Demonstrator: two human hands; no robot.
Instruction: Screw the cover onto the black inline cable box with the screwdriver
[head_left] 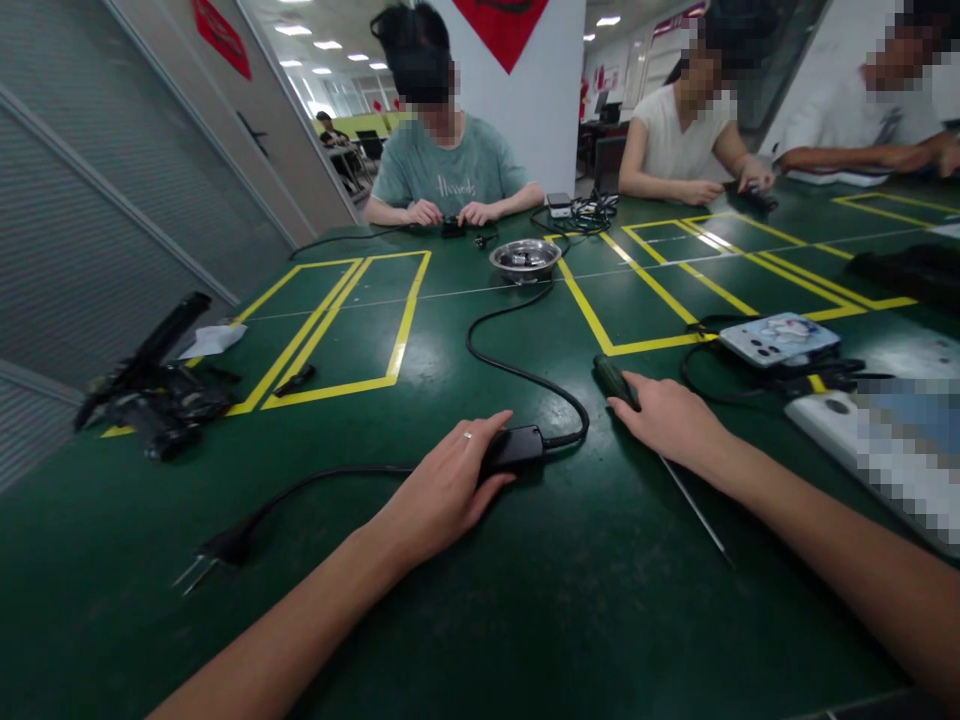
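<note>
My left hand (446, 480) is closed around a small black rectangular box (517, 448) in line with a power cord, thumb on its near side. Out of the box's left end runs the cord to a two-pin plug (221, 550) lying on the table. On the other side a black cable (525, 375) curves away toward a metal bowl. My right hand (671, 415) grips a screwdriver (615, 380) by its dark green handle. The screwdriver's thin metal shaft emerges under the palm and points back toward me.
The green table (465, 620) carries yellow tape outlines. Small dark parts sit in the metal bowl (525, 260). Black equipment (161, 400) lies at left; a power bank (780, 340) and a white device (832, 430) at right. Several people sit across the table, some handling small items.
</note>
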